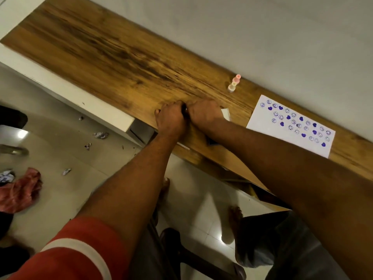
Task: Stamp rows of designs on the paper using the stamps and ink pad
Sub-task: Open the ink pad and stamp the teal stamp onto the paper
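A white paper (262,120) lies on the wooden table (113,57) at the right, covered with slanted rows of blue smiley rings and purple hearts. Two small stamps (234,83), one pink and one pale yellow, stand upright beyond it near the wall. My left hand (170,118) and my right hand (203,113) are pressed together at the table's near edge, fingers curled around a small dark object (184,110) that is mostly hidden between them. A dark flat thing (212,142) peeks out under my right forearm; I cannot tell whether it is the ink pad.
A white flat piece (226,114) lies just right of my right hand. A thin white strip (183,146) sits at the table edge. A pale wall runs behind the table. On the tiled floor below are paper scraps (100,135) and a red cloth (22,188).
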### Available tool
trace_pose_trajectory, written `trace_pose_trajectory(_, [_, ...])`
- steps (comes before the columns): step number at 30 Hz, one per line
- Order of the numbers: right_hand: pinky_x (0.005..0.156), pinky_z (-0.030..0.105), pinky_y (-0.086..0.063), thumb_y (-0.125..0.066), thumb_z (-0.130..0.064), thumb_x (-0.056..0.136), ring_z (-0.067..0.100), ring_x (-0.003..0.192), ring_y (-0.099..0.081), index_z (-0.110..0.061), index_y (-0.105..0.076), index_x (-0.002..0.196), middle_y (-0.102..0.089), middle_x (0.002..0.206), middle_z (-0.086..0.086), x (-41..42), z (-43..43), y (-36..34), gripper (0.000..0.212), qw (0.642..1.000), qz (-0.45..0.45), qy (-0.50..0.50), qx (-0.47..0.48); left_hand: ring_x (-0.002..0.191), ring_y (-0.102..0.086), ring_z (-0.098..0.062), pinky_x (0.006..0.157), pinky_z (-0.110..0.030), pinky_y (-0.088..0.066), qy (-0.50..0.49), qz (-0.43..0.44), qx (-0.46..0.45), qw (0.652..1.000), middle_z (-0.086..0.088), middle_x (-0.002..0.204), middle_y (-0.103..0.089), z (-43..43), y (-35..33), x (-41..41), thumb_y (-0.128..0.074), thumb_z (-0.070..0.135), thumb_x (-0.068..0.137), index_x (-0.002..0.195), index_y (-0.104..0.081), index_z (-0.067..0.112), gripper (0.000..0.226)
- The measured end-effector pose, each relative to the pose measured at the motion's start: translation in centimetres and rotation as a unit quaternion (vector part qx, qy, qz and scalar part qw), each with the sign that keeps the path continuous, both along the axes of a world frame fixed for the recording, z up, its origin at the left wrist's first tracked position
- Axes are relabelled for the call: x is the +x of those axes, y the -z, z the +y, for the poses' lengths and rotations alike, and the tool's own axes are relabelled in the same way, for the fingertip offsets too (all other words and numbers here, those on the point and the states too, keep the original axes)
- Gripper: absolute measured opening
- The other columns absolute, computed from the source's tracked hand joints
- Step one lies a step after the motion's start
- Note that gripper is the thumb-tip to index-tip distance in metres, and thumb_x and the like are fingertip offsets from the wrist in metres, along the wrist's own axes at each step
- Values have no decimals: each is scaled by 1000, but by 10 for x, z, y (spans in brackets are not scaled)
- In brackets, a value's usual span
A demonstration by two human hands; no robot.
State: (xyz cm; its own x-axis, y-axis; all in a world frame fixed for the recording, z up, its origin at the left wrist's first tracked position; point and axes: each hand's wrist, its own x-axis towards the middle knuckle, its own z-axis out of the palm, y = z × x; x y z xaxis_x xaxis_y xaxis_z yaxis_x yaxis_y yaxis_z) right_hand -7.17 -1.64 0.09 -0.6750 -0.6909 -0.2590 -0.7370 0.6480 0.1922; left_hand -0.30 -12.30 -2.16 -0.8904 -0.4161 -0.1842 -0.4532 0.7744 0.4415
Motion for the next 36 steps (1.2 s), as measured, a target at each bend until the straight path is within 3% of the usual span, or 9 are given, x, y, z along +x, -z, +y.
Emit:
trace_pose_trajectory(5, [74,39,-41,-39,-29,109,31,108,-68,-16,-51,139,-70,121,8,4,5,1,35,1000,15,-9,18,116,-58,-30,98,-47,-36,13,-7,-14,1000,-4,115,-70,3,1,0,-54,27,98,117,-68,26,24])
trace_pose_trajectory(9, [79,40,-49,-38,-29,109,32,108,-69,-14,-54,135,-71,120,10,0,5,4,34,999,11,-33,25,119,-56,-30,100,-48,-37,41,-6,-28,999,-7,121,-68,2,4,1,-55,23,100,121,-66,21,23])
trace_pose_trajectory(12, [86,42,-54,-36,-35,109,31,100,-69,-16,-57,129,-72,112,9,-8,13,2,35,998,-17,-59,-24,122,-55,-31,102,-47,-38,53,6,-35,998,-8,124,-67,2,7,3,-58,26,101,124,-66,20,24])
trace_pose_trajectory(15, [87,39,-47,-33,-46,108,25,87,-62,-21,-62,116,-67,95,3,-18,23,2,38,992,-67,-76,-81,122,-55,-31,102,-47,-38,70,17,-27,997,-7,126,-66,0,10,4,-65,32,98,126,-66,21,30])
trace_pose_trajectory(18, [91,41,-44,-29,-47,109,23,78,-56,-22,-61,108,-69,93,5,-25,28,7,41,986,-86,-96,-102,123,-54,-32,102,-48,-38,87,27,-11,996,-8,127,-65,-3,13,5,-66,33,98,127,-66,20,32])
trace_pose_trajectory(25, [85,40,-44,-28,-48,108,26,80,-64,-25,-58,100,-70,89,4,-26,31,9,39,986,-90,-89,-110,119,-56,-31,96,-46,-40,99,33,-29,994,-7,123,-66,-3,17,5,-65,38,98,124,-65,19,33])
trace_pose_trajectory(28, [75,36,-45,-32,-48,108,27,85,-65,-21,-61,104,-71,96,7,-21,33,9,40,988,-91,-39,-116,121,-55,-30,98,-45,-40,102,33,-46,993,-8,127,-65,-1,19,6,-64,39,98,128,-64,18,36])
trace_pose_trajectory(32, [75,40,-50,-34,-49,108,27,88,-64,-17,-63,112,-70,99,9,-13,32,5,43,987,-104,9,-120,123,-54,-31,99,-46,-41,98,32,-62,993,-9,130,-65,1,20,6,-64,41,99,131,-62,16,41])
trace_pose_trajectory(36, [66,34,-39,-33,-48,109,27,83,-64,-15,-63,111,-71,98,10,-12,38,-3,45,982,-89,33,-166,121,-54,-32,97,-47,-40,88,36,-37,995,-10,128,-65,1,20,7,-65,44,98,127,-63,16,40])
